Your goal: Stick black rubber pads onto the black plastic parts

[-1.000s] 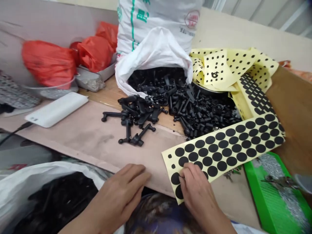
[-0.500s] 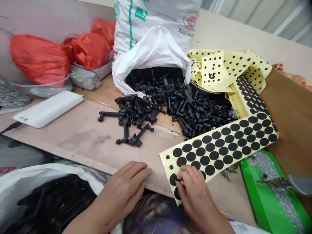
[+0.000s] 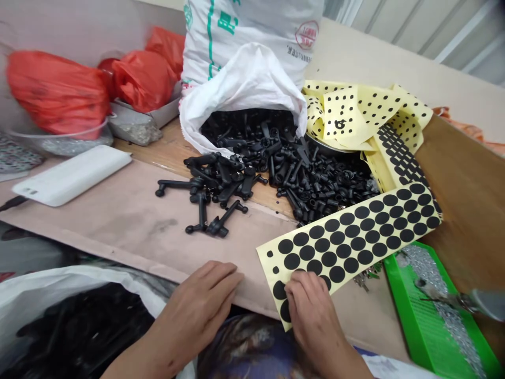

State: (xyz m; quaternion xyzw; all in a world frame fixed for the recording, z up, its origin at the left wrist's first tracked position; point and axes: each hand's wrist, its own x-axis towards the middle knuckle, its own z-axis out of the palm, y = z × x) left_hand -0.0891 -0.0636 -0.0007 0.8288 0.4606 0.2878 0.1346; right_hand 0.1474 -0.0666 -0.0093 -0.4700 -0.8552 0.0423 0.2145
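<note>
Since the sheet of black dots [image 3: 379, 216] reaches down to the near edge of the table [image 3: 150, 210], the right hand [image 3: 311, 302] can sit on its near left corner, perhaps to stop it sliding. Those fingers are bent, but I can't tell if they pinch anything. The left hand [image 3: 201, 295] rests by the near edge, fingers together and a bit curled. Its palm is hidden, so I can't tell if it holds something. A white sack [image 3: 252, 68] lies open toward the far edge, maybe so the black pieces [image 3: 223, 176] can spill within easy reach. A green tray [image 3: 410, 310] sits toward the near right corner. The table's pinkish top has a dark smudge, with bare wood showing farther back. Red bags [image 3: 59, 92] sit toward the far left corner. A wall with ridges [image 3: 410, 37] shows beyond the far right.
</note>
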